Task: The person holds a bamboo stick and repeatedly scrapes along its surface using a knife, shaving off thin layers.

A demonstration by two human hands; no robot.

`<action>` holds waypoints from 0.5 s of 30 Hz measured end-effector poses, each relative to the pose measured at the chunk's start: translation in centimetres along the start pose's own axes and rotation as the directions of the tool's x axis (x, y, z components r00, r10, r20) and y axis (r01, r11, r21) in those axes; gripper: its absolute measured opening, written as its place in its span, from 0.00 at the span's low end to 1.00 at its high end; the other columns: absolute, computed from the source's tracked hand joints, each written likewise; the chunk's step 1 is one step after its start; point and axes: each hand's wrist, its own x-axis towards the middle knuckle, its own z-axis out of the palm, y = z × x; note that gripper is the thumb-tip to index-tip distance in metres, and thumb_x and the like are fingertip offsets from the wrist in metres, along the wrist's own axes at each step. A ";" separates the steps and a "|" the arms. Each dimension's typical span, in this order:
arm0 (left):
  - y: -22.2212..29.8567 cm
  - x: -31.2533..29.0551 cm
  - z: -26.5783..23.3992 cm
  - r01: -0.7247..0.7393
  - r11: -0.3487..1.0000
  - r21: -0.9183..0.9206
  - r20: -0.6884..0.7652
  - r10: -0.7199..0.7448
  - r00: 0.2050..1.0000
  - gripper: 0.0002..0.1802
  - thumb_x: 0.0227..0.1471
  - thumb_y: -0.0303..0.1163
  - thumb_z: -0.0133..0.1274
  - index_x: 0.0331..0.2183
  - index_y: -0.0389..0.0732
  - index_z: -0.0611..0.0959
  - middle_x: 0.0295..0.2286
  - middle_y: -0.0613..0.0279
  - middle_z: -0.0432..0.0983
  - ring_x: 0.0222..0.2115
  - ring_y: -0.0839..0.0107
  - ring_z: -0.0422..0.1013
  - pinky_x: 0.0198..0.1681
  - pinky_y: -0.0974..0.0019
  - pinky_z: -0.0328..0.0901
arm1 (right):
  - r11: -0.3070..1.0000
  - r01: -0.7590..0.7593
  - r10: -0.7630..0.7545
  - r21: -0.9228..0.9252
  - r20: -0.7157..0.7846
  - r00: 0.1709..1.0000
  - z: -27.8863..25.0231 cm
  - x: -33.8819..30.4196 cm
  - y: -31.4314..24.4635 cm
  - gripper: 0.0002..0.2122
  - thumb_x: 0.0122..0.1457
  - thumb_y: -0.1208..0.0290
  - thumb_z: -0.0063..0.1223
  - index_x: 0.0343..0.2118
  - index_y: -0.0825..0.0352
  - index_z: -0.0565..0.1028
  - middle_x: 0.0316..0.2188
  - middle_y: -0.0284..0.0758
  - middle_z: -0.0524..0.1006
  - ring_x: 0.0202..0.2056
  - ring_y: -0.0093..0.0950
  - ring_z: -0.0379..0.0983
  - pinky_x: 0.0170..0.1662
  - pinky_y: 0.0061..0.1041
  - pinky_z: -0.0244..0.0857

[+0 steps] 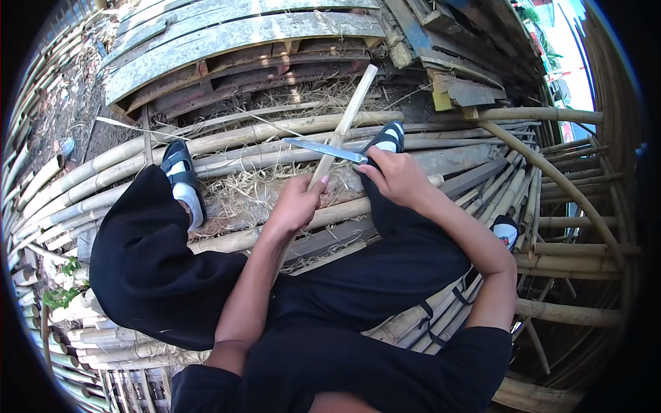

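Nearest, the person's dark-clothed torso and black trousers (172,275) fill the lower middle, knees spread, and both bare forearms rise from the bottom edge toward the centre. The left forearm runs up and slightly right, elbow low, wrist nearly straight. The left hand (296,203) is clenched round the near end of a pale bamboo strip (344,124), thumb on the right side of it. The right arm bends sharply at the elbow on the right, and its forearm comes back up and left. The right hand (396,175) is closed round the handle of a knife (323,149); the handle itself is hidden inside the fist.

The strip is in the middle of the scene, just beyond the knees. Its long axis leans from the left hand up and to the right, with its squared far end pointing away toward the wooden pallet (241,41). The knife blade lies almost level, pointing left from the right fist, tip slightly farther. It crosses over the strip just above the left hand and seems to touch it there.

Under the hands lies a bed of long bamboo poles (227,138) with dry straw. A sandalled foot (180,172) rests on them at left, another (389,138) just beyond the right hand. Farther off stand the pallet and stacked boards.
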 end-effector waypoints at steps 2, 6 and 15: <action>0.1 0.5 -0.5 -0.011 1.000 -0.013 0.028 0.011 1.000 0.18 0.62 0.44 0.47 0.27 0.41 0.72 0.12 0.76 0.58 0.08 0.85 0.50 0.09 0.74 0.44 | 0.999 0.019 -0.016 -0.047 0.075 0.997 0.8 0.3 0.6 0.14 0.62 0.58 0.48 0.32 0.67 0.68 0.17 0.44 0.74 0.22 0.46 0.73 0.24 0.43 0.66; -0.9 -0.7 2.2 0.012 0.999 -0.050 0.008 -0.012 1.000 0.18 0.62 0.44 0.46 0.27 0.40 0.72 0.12 0.76 0.58 0.08 0.85 0.50 0.09 0.74 0.44 | 0.952 -0.177 0.225 -0.249 0.179 0.958 -1.1 -1.8 0.7 0.14 0.62 0.59 0.48 0.30 0.67 0.66 0.17 0.45 0.73 0.22 0.47 0.72 0.24 0.44 0.64; -0.4 0.5 0.5 -0.082 0.995 0.063 -0.037 0.085 0.996 0.17 0.62 0.43 0.46 0.27 0.41 0.72 0.12 0.76 0.58 0.08 0.85 0.51 0.10 0.74 0.44 | 0.976 -0.146 0.166 -0.162 0.114 0.980 0.8 0.6 2.7 0.15 0.64 0.58 0.46 0.29 0.68 0.68 0.14 0.47 0.72 0.21 0.48 0.73 0.23 0.46 0.64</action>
